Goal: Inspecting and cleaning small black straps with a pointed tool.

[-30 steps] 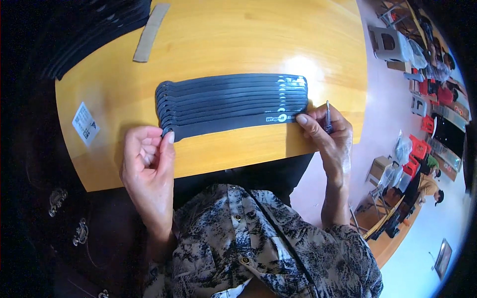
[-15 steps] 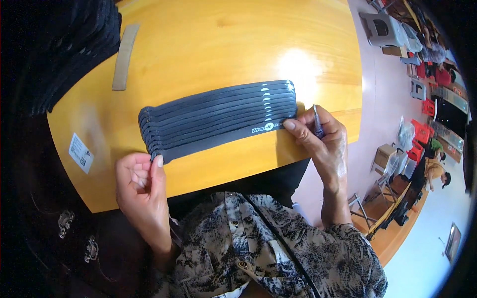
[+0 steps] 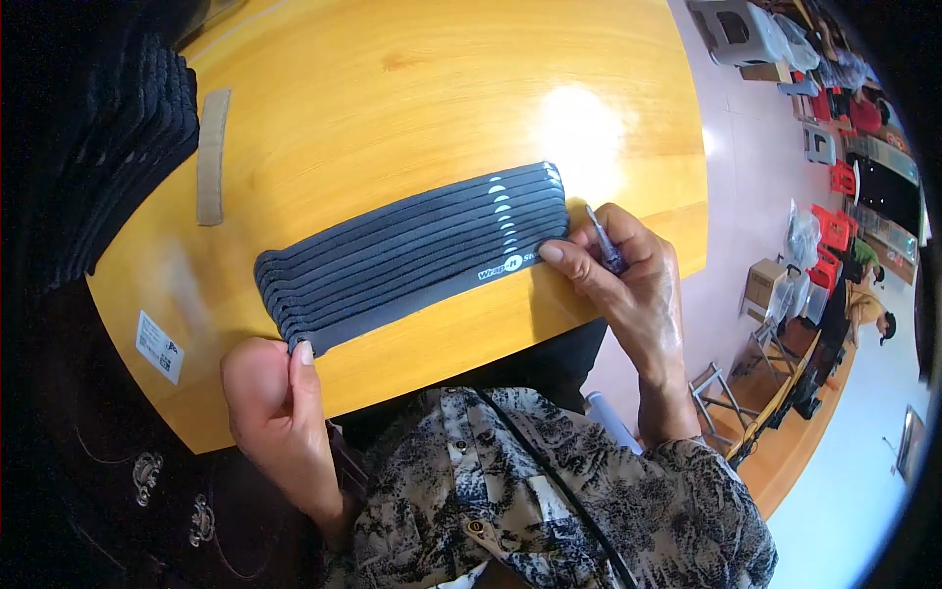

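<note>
Dark grey fabric straps [image 3: 412,240] lie fanned in an overlapping row on the yellow wooden table, rounded loop ends at the left and white marks near the right ends. The nearest strap shows its printed face. My left hand [image 3: 280,393] pinches the near strap's left end between thumb and fingers. My right hand [image 3: 628,270] has its thumb against the right end of the near strap. Tucked in its curled fingers is a small tool [image 3: 607,245] with a purple handle and a thin metal tip pointing up and away. Its exact kind is unclear.
A tall stack of black straps [image 3: 142,147] stands at the left. Beside it lies a tan strip [image 3: 212,157], and a white label [image 3: 159,347] is on the table [image 3: 392,108] near its left edge. Stools, boxes and other people are off to the right.
The view has shifted slightly, so the straps sit a little further left and tilt more. My left fingers have curled in more. Both hands keep their hold.
</note>
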Demonstrator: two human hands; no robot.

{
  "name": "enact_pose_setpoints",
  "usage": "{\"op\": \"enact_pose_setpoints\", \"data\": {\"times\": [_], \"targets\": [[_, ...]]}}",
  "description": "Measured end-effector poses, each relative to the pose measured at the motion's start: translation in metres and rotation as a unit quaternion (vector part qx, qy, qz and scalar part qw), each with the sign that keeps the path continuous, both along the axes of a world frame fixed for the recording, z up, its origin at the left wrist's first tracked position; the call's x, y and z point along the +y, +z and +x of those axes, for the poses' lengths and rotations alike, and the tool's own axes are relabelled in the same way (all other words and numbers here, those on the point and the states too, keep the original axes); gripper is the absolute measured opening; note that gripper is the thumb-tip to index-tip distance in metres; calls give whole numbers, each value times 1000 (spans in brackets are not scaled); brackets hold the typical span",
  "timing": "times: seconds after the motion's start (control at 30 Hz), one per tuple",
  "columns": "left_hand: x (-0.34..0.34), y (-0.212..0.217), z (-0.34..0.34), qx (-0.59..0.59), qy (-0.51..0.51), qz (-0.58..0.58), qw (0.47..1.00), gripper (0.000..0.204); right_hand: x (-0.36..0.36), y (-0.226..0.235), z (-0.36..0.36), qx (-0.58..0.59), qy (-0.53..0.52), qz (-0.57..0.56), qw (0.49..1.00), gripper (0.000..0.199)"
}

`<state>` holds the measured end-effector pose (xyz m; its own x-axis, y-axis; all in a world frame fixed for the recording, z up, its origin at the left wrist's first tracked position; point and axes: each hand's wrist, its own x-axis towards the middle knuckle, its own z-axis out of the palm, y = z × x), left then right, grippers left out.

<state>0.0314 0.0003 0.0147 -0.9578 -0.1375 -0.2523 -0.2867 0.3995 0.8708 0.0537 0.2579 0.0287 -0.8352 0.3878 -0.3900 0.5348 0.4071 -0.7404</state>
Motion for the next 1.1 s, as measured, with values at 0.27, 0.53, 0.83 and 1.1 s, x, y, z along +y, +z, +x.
{"op": "enact_pose_setpoints", "data": {"times": [0.27,0.53,0.83,1.1], "targets": [[-8,21,-11,-91,-2,-23,996,15,7,-7,-15,41,37,-91,994,26],[-21,13,-13,-187,-22,62,980,14,8,0,-12,-8,41,-25,999,28],[-2,13,12,249,-110,-165,948,32,-24,23,-3,56,104,-65,991,29],[27,-6,-28,239,-403,-344,814,55,-31,-12,-31,0,135,-360,923,38]]}}
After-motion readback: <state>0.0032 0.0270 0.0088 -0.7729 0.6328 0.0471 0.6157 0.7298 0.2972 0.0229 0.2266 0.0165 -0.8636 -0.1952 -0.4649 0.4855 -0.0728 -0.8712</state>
